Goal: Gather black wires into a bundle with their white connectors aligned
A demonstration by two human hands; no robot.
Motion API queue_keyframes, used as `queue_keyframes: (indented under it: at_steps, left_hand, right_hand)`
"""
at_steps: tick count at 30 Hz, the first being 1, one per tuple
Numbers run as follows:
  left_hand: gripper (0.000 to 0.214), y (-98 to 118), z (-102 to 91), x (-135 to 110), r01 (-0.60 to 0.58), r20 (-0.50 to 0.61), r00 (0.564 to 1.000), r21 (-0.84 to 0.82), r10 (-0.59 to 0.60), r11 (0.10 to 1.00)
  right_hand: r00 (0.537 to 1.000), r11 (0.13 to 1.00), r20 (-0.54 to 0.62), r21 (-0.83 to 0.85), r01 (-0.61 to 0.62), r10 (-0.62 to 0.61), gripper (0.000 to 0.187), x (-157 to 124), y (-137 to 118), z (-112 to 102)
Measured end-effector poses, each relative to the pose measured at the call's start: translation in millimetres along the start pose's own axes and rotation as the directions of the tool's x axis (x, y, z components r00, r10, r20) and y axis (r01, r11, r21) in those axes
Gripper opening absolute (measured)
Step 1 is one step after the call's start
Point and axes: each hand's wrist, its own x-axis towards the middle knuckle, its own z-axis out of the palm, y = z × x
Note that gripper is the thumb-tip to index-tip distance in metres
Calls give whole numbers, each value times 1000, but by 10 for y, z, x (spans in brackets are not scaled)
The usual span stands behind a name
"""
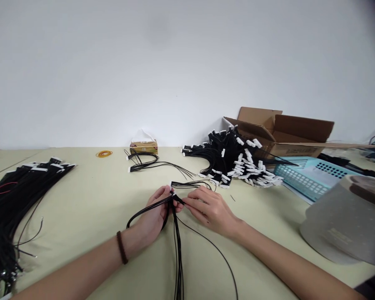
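In the middle of the view, my left hand (154, 214) is closed around a black wire harness (177, 246) near its white connector. Long black wires hang from it toward the table's front edge, and one loop bends out to the left. My right hand (211, 208) pinches the black wires just right of that connector. A single thin wire curves away below my right hand. Just behind my fingers, more black wires (190, 184) with a white end stretch to the right. Fingertips partly hide the connector.
A heap of black harnesses with white connectors (225, 152) lies at back right, before an open cardboard box (300, 129). Blue basket (315, 171) and translucent tub (340, 221) stand right. Left are bundled harnesses (21, 196); behind, rubber bands (104, 153), a tissue pack (143, 146) and loose harnesses (143, 164).
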Motion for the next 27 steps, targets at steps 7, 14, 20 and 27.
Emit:
queue_keyframes:
  at_steps: [7,14,20,27]
  left_hand:
    - [8,30,34,-37,1,12,1000,14,-1,1000]
    - [12,1,-3,-4,5,17,1000,13,-5,1000]
    - [19,-19,-26,30,8,25,1000,28,-9,1000]
    - [16,-38,-48,22,-8,65,998,21,7,1000]
  right_hand:
    - [1000,1000,9,-8,-9,9,17,2,-8,0]
    - [1000,1000,11,20,-13,13,18,7,-11,11]
    - [999,999,31,34,-26,25,19,-3,-15,16]
    - [999,999,25,44,-26,24,18,-3,-20,22]
